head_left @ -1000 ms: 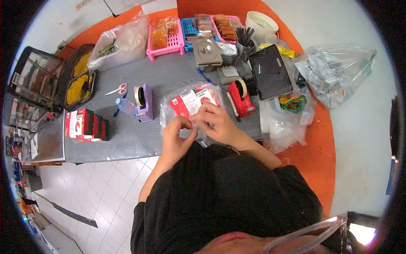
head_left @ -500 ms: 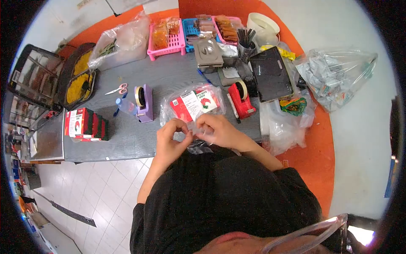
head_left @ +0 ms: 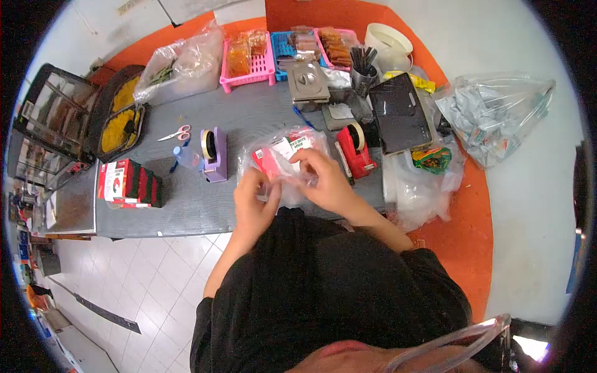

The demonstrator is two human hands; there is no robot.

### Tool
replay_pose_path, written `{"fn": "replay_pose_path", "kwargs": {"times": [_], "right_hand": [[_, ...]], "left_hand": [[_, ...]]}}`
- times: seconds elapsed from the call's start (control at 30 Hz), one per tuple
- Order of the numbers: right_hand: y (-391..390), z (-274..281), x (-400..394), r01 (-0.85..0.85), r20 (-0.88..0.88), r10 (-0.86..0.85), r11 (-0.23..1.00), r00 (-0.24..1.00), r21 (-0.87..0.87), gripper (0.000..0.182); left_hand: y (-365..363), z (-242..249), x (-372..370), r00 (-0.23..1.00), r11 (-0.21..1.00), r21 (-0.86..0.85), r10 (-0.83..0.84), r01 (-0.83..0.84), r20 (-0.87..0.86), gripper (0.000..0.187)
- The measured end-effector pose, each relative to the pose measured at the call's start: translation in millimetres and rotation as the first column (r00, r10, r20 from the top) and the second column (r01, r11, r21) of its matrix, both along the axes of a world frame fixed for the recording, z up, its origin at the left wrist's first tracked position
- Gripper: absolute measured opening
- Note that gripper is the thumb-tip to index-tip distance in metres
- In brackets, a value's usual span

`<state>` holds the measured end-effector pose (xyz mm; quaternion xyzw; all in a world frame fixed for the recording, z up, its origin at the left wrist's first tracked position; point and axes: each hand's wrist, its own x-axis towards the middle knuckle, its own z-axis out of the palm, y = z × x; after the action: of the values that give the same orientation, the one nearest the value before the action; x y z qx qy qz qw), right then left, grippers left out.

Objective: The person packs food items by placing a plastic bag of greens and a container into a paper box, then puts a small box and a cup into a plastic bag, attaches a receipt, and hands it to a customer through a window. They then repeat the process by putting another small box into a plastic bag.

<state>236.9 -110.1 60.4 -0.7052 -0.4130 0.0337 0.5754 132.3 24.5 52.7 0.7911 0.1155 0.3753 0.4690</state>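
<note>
A red and white printed box lies inside a clear plastic bag at the front edge of the grey table. Over the bag's near side, my left hand has its thumb and fingers curled on the film. My right hand bends across the box's right part, its thumb and fingertips gripping the same film and hiding some of the print. Left of the bag stands a purple tape dispenser; a red tape dispenser stands to its right.
Stacked red boxes, scissors and a small bottle are on the left. Baskets of packets, including a pink basket, line the back. A black tablet and a stuffed clear bag are on the right.
Both hands have moved from pinching close together at the bag's near edge to farther apart. My right hand has shifted up over the box, and the film now covers more of its near side.
</note>
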Motion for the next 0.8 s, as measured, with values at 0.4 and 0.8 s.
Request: {"fn": "replay_pose_path", "kwargs": {"times": [0.4, 0.8], "right_hand": [[2, 11, 13, -0.116, 0.279, 0.135, 0.990, 0.951, -0.084, 0.017], [7, 5, 2, -0.085, 0.304, 0.138, 0.980, 0.942, -0.181, 0.014]], "left_hand": [[-5, 25, 9, 0.996, 0.824, 0.561, 0.041, -0.079, 0.080, 0.022], [-5, 26, 2, 0.986, 0.692, 0.718, 0.163, -0.081, -0.046, 0.032]]}}
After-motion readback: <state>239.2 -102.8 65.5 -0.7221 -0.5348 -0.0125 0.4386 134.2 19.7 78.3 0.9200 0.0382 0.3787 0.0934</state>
